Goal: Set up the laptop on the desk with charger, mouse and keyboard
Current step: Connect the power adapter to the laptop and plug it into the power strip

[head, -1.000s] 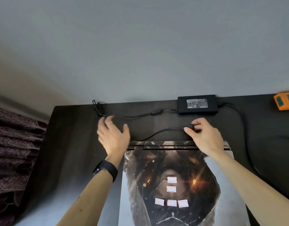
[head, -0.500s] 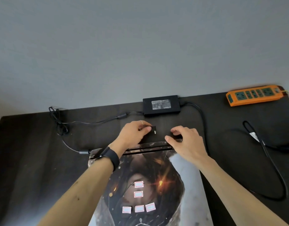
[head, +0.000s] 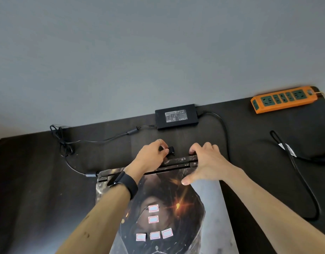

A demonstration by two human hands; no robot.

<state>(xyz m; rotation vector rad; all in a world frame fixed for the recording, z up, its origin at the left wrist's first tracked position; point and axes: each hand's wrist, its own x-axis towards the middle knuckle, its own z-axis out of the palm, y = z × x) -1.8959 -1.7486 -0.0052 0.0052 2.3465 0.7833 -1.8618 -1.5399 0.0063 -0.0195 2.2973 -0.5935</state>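
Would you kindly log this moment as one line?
left hand: pinches charger plug | right hand: holds laptop rear edge | laptop: closed

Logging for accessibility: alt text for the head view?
A person's left grip pinches the charger plug behind a closed laptop; the right grip holds its rear edge. The brick and an orange power strip lie on the dark desk.

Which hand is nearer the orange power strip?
Right. The right hand, holding the laptop, lies left of the power strip; the left hand, pinching a plug, lies farther left.
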